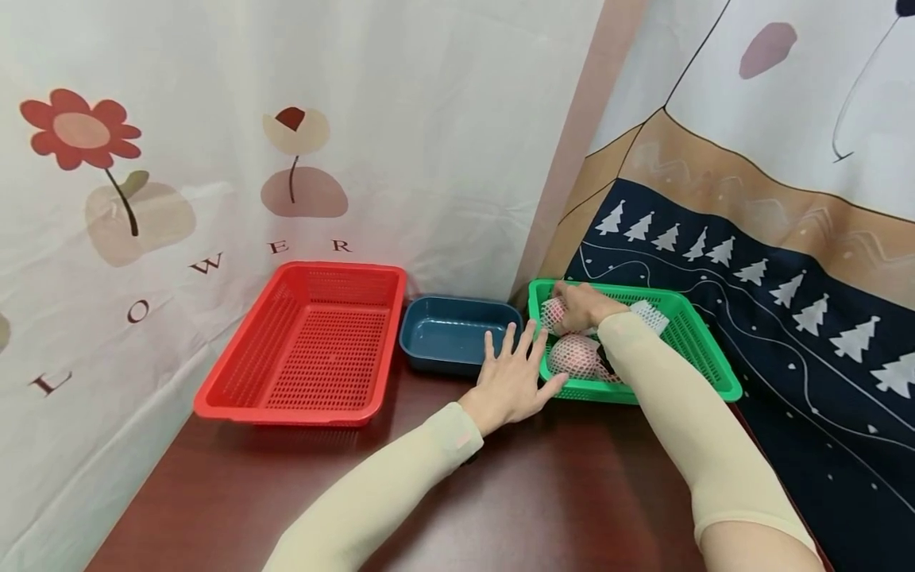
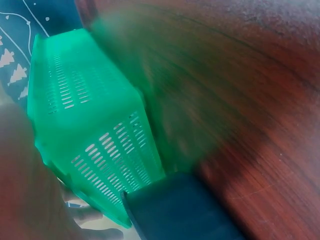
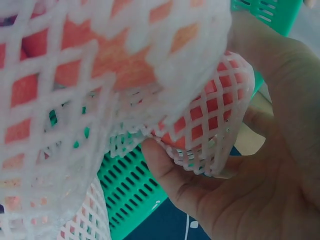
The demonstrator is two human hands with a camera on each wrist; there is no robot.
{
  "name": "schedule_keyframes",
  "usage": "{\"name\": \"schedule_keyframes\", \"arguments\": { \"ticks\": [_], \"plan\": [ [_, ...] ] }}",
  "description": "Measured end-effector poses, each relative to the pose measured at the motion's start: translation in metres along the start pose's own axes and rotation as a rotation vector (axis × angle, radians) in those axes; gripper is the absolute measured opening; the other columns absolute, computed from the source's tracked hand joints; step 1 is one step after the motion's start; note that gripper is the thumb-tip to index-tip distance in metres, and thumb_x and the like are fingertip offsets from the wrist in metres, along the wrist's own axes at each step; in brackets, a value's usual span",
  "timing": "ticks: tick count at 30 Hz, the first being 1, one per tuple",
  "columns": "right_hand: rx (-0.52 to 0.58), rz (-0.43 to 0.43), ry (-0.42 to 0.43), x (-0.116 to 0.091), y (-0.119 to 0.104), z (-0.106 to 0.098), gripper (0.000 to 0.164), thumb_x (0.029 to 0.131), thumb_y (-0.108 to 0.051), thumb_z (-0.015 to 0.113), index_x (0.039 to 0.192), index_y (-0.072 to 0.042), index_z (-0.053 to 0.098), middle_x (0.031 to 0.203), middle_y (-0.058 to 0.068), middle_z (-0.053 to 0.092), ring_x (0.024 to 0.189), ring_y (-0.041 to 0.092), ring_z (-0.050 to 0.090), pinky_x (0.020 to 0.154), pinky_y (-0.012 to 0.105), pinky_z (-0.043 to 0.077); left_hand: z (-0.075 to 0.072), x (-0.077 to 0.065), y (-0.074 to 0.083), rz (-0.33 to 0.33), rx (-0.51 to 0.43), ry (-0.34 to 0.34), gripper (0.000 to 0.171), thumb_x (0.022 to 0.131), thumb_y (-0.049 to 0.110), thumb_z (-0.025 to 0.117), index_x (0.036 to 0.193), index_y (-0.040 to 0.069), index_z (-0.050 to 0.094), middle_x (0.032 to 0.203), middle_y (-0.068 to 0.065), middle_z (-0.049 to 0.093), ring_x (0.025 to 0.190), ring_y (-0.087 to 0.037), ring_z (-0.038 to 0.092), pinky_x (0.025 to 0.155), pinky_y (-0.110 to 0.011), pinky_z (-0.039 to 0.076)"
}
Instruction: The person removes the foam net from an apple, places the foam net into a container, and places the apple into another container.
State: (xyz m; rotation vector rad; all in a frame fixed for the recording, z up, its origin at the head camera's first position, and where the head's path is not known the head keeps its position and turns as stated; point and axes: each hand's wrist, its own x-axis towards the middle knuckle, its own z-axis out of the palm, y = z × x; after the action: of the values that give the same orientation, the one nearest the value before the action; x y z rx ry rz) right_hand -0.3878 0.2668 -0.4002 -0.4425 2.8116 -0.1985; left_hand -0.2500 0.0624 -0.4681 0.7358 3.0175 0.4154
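My right hand (image 1: 588, 308) reaches into the green basket (image 1: 704, 349), fingers and thumb bent round a red fruit in a white foam net (image 3: 212, 112). A second netted fruit (image 1: 574, 356) sits nearer the basket's front left corner; a close netted fruit (image 3: 125, 60) with streaked red-orange skin fills the upper left of the right wrist view. Fingers spread and straight, my left hand (image 1: 509, 380) is near the basket's left end and the dark blue tray (image 1: 446, 369), holding nothing. Whether its fingertips touch the basket is unclear.
A red perforated basket (image 1: 286, 415) stands on the left of the brown table (image 1: 557, 492), with the blue tray between both baskets. White netting (image 1: 649, 316) lies behind my right wrist. A printed curtain (image 1: 443, 143) hangs behind the table.
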Motion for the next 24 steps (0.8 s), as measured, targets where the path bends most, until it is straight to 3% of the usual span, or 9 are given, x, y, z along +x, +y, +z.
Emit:
{"name": "schedule_keyframes", "arguments": {
  "ticks": [8, 24],
  "plan": [
    [0.019, -0.007, 0.037, 0.0021, -0.0007, -0.0013, 0.069, 0.099, -0.029, 0.090, 0.156, -0.010, 0.057, 0.125, 0.020, 0.073, 0.110, 0.034, 0.070, 0.097, 0.053, 0.061, -0.0018, 0.0005, -0.0004, -0.002, -0.008, -0.002, 0.094, 0.117, 0.080, 0.029, 0.189, 0.022, 0.015, 0.199, -0.004, 0.008, 0.185, -0.044, 0.012, 0.144, -0.081, 0.012],
    [0.035, 0.013, 0.058, -0.0019, -0.0005, -0.0031, 0.070, 0.099, -0.029, 0.090, 0.159, -0.013, 0.056, 0.144, 0.028, 0.067, 0.127, 0.043, 0.068, 0.108, 0.064, 0.061, -0.0019, -0.0025, 0.0007, 0.000, -0.014, 0.000, 0.093, 0.117, 0.080, 0.029, 0.189, 0.023, 0.015, 0.199, -0.005, 0.009, 0.184, -0.045, 0.015, 0.143, -0.081, 0.013]
  ]
}}
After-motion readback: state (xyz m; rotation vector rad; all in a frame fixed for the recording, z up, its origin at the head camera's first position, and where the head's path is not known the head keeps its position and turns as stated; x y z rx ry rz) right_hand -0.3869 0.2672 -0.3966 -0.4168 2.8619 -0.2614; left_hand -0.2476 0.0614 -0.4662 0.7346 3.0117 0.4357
